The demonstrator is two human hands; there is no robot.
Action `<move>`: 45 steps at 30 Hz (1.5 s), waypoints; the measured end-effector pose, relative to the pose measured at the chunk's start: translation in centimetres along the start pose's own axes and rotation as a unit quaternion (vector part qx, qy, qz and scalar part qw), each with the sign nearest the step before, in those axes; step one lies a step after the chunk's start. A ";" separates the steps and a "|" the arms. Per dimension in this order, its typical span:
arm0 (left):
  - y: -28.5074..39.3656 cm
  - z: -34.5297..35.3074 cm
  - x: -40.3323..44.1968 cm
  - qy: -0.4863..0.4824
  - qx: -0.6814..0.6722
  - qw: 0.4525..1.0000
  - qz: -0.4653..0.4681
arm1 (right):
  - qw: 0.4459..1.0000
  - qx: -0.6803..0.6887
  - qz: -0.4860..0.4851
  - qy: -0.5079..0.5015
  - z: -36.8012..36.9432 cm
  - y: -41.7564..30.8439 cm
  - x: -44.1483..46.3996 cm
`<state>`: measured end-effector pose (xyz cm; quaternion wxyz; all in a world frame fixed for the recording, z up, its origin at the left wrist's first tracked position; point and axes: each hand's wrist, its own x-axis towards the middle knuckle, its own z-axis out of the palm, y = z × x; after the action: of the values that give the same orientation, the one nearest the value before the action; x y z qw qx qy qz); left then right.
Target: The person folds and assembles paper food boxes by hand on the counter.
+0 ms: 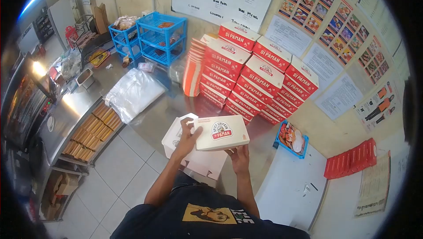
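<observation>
A cream takeaway box [240, 135] with a "Spicy Chicken Si Paman" logo is held up in front of me, lid closed. My left hand [187, 138] grips its left end, thumb against the side and fingers bent. From below, my right hand [239, 158] holds the lower right edge, some fingers hidden behind the box. Beneath it on the metal table lies pale cardboard [205, 164], partly covered by the box and my left hand; I cannot tell whether it is folded up or flat.
Tall stacks of red-and-white boxes [262, 73] stand behind, beside nested striped paper tubs [194, 69]. Clear plastic bags [134, 93] lie at the left. Blue tiered racks [161, 36] are at the back. A blue basket of sachets [291, 139] sits right, near a white surface [286, 186].
</observation>
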<state>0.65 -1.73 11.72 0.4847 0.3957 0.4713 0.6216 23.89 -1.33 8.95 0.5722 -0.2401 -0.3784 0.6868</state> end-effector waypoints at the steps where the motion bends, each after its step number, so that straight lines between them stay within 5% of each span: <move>1: 0.9 0.2 -0.4 -0.028 -0.070 0.997 -0.021 | 0.999 0.010 -0.011 0.033 0.2 0.0 -0.1; 5: 0.0 0.4 -1.2 -0.110 -0.014 0.992 0.061 | 0.991 0.040 -0.039 0.125 -0.3 0.0 0.2; 9: 0.3 0.9 -2.0 -0.095 -0.053 0.994 0.001 | 0.987 -0.001 -0.045 0.152 1.9 -2.7 0.8; 11: -0.1 0.8 -2.0 -0.072 0.148 0.981 0.098 | 0.977 -0.139 -0.078 0.144 2.2 -4.0 1.1; 12: 1.4 0.7 -1.9 -0.074 0.148 0.981 0.103 | 0.976 -0.140 -0.083 0.143 2.0 -4.6 1.3; 15: 4.6 0.7 -1.8 -0.135 0.405 0.870 0.246 | 0.879 -0.468 -0.089 -0.016 3.7 -6.8 0.7; 18: 5.5 2.4 -1.7 -0.218 0.346 0.887 0.216 | 0.822 -0.555 -0.106 -0.080 7.6 -7.9 -0.1; 22: 4.9 2.1 -1.7 -0.214 0.327 0.898 0.202 | 0.857 -0.504 -0.067 -0.082 7.9 -8.2 -0.5; 26: 6.0 4.1 -3.3 -0.164 0.394 0.886 0.183 | 0.833 -0.542 -0.094 -0.054 8.0 -6.7 -0.4; 28: 6.8 5.3 -3.4 -0.146 0.420 0.876 0.185 | 0.819 -0.539 -0.199 -0.004 7.9 -5.4 0.6; 30: 6.7 5.7 -3.4 -0.156 0.477 0.849 0.168 | 0.842 -0.510 -0.177 0.011 6.9 -4.4 1.6; 35: 5.8 5.2 -3.0 -0.169 0.401 0.891 0.129 | 0.896 -0.429 -0.104 0.037 8.4 -5.6 2.5; 37: 4.3 5.8 -2.8 -0.150 0.463 0.862 0.144 | 0.758 -0.611 -0.229 -0.008 10.5 -6.3 2.2; 38: 4.4 5.6 -2.7 -0.150 0.462 0.862 0.144 | 0.757 -0.612 -0.228 -0.009 10.5 -6.4 2.6; 40: 5.7 4.8 -2.3 -0.153 0.420 0.864 0.229 | 0.809 -0.540 -0.222 0.073 10.2 -6.6 3.1; 42: 6.4 3.9 -2.2 -0.101 0.231 0.961 0.113 | 0.842 -0.475 -0.214 0.137 8.0 -7.4 4.5; 45: 6.1 3.4 -2.0 -0.144 0.275 0.948 0.076 | 0.869 -0.400 -0.216 0.196 7.4 -7.5 5.9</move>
<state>2.94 -3.52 18.36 0.3713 0.6334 0.5179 0.4390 21.43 3.03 19.92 0.6238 -0.4903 -0.5430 0.2750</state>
